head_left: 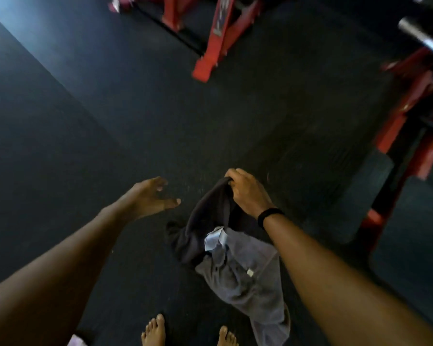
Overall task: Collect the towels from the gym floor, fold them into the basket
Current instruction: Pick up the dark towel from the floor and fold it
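the red machine frames (220, 33) are motion-blurred and cut off by the top and right edges. the right forearm hides part of the grey towel (238, 273). both feet (154, 332) run off the bottom edge.

The dark rubber gym floor (110, 126) carried red steel machine frames at twelve o'clock (215, 38) and three o'clock (408, 121). Two bare feet (154, 332) stood at six o'clock, just beside a crumpled grey towel (248, 278) that may have touched it.
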A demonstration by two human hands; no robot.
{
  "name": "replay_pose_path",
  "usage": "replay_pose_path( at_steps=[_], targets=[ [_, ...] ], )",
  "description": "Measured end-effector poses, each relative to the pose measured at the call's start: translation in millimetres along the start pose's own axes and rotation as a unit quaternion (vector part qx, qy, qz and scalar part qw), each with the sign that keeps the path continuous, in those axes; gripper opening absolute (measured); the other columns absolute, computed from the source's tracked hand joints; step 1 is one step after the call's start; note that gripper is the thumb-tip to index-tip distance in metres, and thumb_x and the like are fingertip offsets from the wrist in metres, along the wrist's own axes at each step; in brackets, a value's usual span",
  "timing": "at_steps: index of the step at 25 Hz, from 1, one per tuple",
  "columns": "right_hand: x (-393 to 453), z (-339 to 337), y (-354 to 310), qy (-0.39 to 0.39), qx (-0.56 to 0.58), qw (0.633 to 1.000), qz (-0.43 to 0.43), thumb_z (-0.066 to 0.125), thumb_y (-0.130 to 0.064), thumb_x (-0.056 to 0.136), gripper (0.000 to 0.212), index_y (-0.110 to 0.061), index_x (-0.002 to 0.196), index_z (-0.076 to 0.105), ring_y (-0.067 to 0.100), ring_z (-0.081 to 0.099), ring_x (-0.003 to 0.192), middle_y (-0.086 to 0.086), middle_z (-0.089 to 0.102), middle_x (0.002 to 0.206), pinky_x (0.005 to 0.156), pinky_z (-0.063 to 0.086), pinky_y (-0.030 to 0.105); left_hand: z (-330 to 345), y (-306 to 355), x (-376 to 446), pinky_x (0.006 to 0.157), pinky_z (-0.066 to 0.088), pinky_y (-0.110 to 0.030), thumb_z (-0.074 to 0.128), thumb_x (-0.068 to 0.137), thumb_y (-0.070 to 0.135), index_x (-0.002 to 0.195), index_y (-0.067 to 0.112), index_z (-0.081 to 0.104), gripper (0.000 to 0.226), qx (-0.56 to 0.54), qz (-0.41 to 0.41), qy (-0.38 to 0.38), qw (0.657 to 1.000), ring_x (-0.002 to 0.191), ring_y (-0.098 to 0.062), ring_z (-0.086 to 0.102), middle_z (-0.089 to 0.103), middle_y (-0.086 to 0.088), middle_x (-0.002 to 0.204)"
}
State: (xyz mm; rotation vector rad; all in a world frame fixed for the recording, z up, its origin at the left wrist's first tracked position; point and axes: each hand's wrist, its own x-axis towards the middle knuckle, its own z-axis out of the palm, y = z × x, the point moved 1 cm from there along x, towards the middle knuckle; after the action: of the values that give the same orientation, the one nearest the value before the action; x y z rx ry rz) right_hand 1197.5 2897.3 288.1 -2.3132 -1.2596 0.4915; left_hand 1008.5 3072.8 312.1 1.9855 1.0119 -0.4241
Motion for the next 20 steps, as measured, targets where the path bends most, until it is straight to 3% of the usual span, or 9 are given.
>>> replay_pose_path(
  at_steps=[6, 10, 15, 20],
  targets=[
    [30, -224, -155, 0.071, -0.033, 0.99, -0.114, 0.049, -0.009, 0.089, 0.01, -0.015, 0.091, 0.056, 0.031, 0.058, 0.091, 0.005, 0.061, 0.096, 0.073, 0.047, 0.044, -177, 118, -150, 0.108, 0.04, -0.035, 0.075, 0.073, 0.053, 0.141, 0.019, 0.044, 0.083, -0.014, 0.062, 0.168, 0.984, 0.124, -0.024, 0.053, 0.052, -0.007, 0.14],
    [22, -347, -259, 0.132, -0.054, 0.971, -0.19, 0.05, -0.009, 0.089, 0.012, -0.016, 0.091, 0.059, 0.03, 0.06, 0.096, 0.007, 0.065, 0.1, 0.076, 0.047, 0.039, -262, 165, -267, 0.104, 0.044, -0.038, 0.073, 0.055, 0.072, 0.135, 0.024, 0.051, 0.096, -0.035, 0.094, 0.269, 0.958, 0.114, -0.022, 0.058, 0.059, -0.003, 0.128],
    [8, -449, -377, 0.193, -0.057, 0.946, -0.254, 0.049, -0.013, 0.092, 0.013, -0.014, 0.095, 0.061, 0.032, 0.061, 0.1, 0.011, 0.067, 0.106, 0.081, 0.05, 0.04, -333, 187, -389, 0.102, 0.046, -0.042, 0.075, 0.073, 0.053, 0.138, 0.023, 0.048, 0.077, -0.059, 0.119, 0.371, 0.919, 0.117, -0.024, 0.056, 0.056, -0.006, 0.133],
    [-18, -492, -473, 0.223, -0.064, 0.924, -0.303, 0.052, -0.019, 0.093, 0.016, -0.014, 0.103, 0.064, 0.033, 0.06, 0.105, 0.012, 0.067, 0.111, 0.085, 0.048, 0.039, -378, 159, -487, 0.104, 0.043, -0.049, 0.07, 0.076, 0.053, 0.137, 0.021, 0.047, 0.073, -0.042, 0.099, 0.444, 0.889, 0.119, -0.029, 0.054, 0.054, -0.01, 0.135]
  ],
)
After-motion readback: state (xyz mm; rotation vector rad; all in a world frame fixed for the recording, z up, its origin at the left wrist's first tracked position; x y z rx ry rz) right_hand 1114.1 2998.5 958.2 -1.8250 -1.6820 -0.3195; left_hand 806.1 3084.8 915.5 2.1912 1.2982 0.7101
